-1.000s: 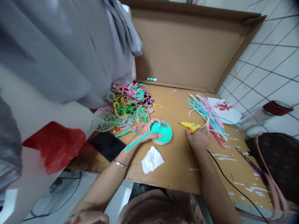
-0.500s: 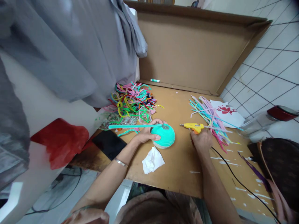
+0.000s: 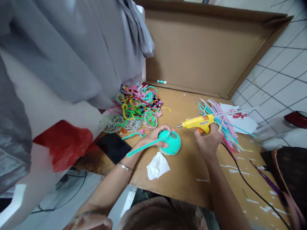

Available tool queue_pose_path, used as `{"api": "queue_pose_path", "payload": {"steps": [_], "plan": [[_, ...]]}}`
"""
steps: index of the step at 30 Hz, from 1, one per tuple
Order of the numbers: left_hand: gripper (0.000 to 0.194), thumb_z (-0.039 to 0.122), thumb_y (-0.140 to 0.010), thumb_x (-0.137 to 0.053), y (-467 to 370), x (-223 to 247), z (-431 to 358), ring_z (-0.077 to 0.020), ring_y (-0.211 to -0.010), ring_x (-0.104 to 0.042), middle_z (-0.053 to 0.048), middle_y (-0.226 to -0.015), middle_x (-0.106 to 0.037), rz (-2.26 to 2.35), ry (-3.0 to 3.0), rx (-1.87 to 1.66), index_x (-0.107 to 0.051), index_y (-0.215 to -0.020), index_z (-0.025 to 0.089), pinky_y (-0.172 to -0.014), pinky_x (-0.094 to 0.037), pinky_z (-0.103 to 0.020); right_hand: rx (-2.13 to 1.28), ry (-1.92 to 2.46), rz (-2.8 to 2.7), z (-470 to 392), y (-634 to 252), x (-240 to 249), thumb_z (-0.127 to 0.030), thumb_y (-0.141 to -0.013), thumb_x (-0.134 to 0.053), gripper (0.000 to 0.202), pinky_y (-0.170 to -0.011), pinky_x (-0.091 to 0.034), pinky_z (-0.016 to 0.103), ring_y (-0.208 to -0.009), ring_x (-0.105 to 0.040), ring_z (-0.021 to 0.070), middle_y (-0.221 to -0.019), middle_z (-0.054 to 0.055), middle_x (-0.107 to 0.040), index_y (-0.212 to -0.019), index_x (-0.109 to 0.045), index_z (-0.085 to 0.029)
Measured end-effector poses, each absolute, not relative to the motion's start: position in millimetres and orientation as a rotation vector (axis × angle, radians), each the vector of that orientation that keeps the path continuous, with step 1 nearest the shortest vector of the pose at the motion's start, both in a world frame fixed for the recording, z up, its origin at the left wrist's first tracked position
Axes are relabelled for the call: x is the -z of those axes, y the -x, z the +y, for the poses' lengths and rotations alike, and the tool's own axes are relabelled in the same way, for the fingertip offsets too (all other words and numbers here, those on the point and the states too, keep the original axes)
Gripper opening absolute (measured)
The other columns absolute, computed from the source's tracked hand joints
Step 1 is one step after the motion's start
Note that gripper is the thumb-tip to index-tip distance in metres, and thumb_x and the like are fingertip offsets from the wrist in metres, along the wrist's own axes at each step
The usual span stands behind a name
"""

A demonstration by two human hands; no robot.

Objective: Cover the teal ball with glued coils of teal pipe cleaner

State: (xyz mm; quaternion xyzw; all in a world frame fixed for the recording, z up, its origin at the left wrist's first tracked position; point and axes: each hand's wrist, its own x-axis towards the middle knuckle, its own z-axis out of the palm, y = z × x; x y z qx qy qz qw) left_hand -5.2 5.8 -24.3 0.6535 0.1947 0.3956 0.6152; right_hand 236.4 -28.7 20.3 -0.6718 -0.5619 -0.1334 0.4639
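Observation:
A round object wrapped in turquoise pipe cleaner [image 3: 174, 146] is held in my left hand [image 3: 157, 137], with the thumb on its near side. From its top a loose turquoise strip [image 3: 144, 147] slants down to the left over my wrist. My right hand [image 3: 209, 140] is closed round the handle of a yellow glue gun [image 3: 198, 122]. The metal tip points left, just above and right of the ball, not touching it. A crumpled white tissue [image 3: 158, 166] lies just below the ball.
Tangled pipe cleaners [image 3: 139, 102] lie at the back left, straight ones [image 3: 225, 124] at the right. A black phone [image 3: 114, 148] rests left of my forearm. A cardboard panel [image 3: 192, 51] stands behind. A black cord [image 3: 249, 185], bag [image 3: 285, 169] and bottle [image 3: 275, 126] are at the right.
The glue gun has been raised in my right hand and moved nearer the ball. The loose strip has swung from level to slanting down left, and the ball has turned slightly.

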Motion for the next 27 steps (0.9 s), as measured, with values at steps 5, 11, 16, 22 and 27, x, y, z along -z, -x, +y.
{"api": "queue_pose_path", "payload": {"steps": [5,11,16,22,27], "plan": [[0.065,0.037,-0.055,-0.092,6.8,22.0,6.4,-0.0327,-0.122,-0.058,-0.014,-0.132,-0.060,0.450,-1.495,-0.863,-0.055,-0.106,0.020,-0.096,-0.045,-0.041,0.373,1.582,-1.426,-33.6,-242.3,3.4,-0.037,-0.068,-0.058,0.019,-0.059,-0.038,0.032,-0.058,-0.046,0.0186,-0.063,-0.002,-0.049,-0.077,-0.046,-0.025],[0.066,0.039,-0.057,-0.091,8.8,22.7,7.9,-0.0340,-0.129,-0.053,-0.015,-0.135,-0.057,0.411,-1.502,-0.845,-0.055,-0.109,0.019,-0.101,-0.043,-0.044,0.471,1.512,-1.544,-38.8,-241.6,6.6,-0.032,-0.073,-0.059,0.017,-0.060,-0.039,0.031,-0.064,-0.053,0.0193,-0.070,0.000,-0.055,-0.081,-0.047,-0.024],[0.064,0.037,-0.057,-0.091,8.7,17.2,6.1,-0.0342,-0.129,-0.053,-0.014,-0.134,-0.059,0.427,-1.526,-0.824,-0.055,-0.108,0.020,-0.103,-0.042,-0.045,0.521,1.437,-1.648,-42.9,-237.8,1.9,-0.027,-0.076,-0.058,0.015,-0.061,-0.041,0.032,-0.066,-0.055,0.0206,-0.073,0.002,-0.059,-0.087,-0.048,-0.024],[0.063,0.036,-0.057,-0.089,8.8,13.7,3.4,-0.0345,-0.128,-0.054,-0.012,-0.133,-0.060,0.438,-1.534,-0.818,-0.057,-0.109,0.021,-0.105,-0.041,-0.047,0.535,1.400,-1.675,-43.1,-237.5,-0.3,-0.025,-0.077,-0.056,0.012,-0.060,-0.039,0.031,-0.064,-0.054,0.0200,-0.071,0.001,-0.058,-0.085,-0.048,-0.024],[0.064,0.034,-0.056,-0.090,9.4,14.3,4.0,-0.0334,-0.126,-0.056,-0.013,-0.134,-0.060,0.459,-1.548,-0.802,-0.055,-0.107,0.020,-0.103,-0.043,-0.045,0.512,1.428,-1.687,-43.0,-238.0,-0.7,-0.025,-0.076,-0.057,0.012,-0.061,-0.039,0.030,-0.065,-0.054,0.0196,-0.071,0.000,-0.058,-0.084,-0.049,-0.024]]}}
